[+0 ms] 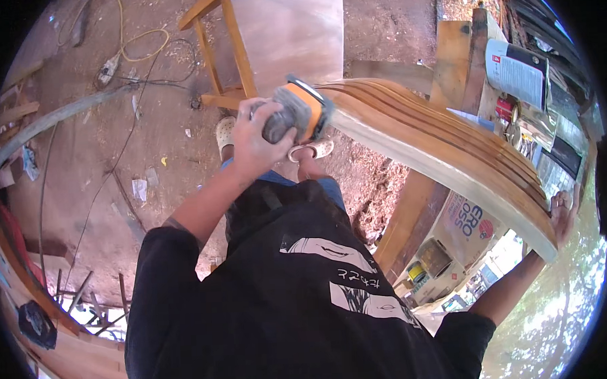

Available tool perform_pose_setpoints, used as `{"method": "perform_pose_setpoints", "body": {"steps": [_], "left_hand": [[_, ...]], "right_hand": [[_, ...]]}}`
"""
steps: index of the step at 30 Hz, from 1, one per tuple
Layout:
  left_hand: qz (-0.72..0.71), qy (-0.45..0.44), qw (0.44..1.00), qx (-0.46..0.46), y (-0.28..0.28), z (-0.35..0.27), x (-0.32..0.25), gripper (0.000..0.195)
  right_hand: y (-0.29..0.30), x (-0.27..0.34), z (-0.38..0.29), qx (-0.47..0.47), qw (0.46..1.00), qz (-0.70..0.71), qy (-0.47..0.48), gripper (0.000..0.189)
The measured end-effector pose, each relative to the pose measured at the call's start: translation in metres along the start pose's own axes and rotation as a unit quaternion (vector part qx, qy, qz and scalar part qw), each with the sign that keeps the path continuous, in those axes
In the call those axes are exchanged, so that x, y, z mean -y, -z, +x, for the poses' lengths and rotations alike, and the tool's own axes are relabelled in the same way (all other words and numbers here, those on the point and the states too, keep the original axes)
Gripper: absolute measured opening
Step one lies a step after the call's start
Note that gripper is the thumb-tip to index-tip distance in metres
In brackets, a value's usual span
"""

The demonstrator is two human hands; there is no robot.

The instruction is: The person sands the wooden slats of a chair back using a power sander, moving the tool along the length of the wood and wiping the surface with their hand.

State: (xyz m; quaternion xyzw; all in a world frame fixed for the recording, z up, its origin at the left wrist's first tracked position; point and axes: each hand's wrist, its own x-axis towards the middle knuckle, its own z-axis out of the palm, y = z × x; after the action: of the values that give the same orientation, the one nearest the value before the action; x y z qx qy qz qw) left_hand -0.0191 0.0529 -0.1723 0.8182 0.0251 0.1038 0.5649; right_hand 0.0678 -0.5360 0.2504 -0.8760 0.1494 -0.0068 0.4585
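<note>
An orange and dark-grey palm sander (301,112) is in the grip of my left hand (259,136), its body dusty. Its pad side faces the near-left end of a curved, layered wooden piece (421,120) with a pale lower edge; whether pad and wood touch is hard to tell. Brown stripes run along the wood's wavy upper side. At the other end, my right hand (564,215) holds the wood, fingers curled at its tip. Part of that hand is hidden behind the wood.
A wooden frame (228,47) stands beside a pale flat board (293,34). Cords (143,49) cross the dirt floor (98,196). Beneath and beyond the wooden piece are a printed cardboard box (465,229), a rusty can (434,257), a labelled container (517,74) and upright timbers (449,64).
</note>
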Motion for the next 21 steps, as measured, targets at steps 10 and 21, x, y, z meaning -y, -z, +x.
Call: {"method": "perform_pose_setpoints", "body": {"steps": [10,21], "left_hand": [[-0.005,-0.063,0.997,0.032,-0.004,0.005,-0.041,0.056],[-0.008,-0.167,0.983,0.079,-0.007,0.003,-0.07,0.055]], "right_hand": [[-0.009,0.005,-0.01,0.017,0.999,0.029,0.017,0.084],[-0.007,-0.001,-0.008,0.051,0.995,0.065,0.049,0.083]]}}
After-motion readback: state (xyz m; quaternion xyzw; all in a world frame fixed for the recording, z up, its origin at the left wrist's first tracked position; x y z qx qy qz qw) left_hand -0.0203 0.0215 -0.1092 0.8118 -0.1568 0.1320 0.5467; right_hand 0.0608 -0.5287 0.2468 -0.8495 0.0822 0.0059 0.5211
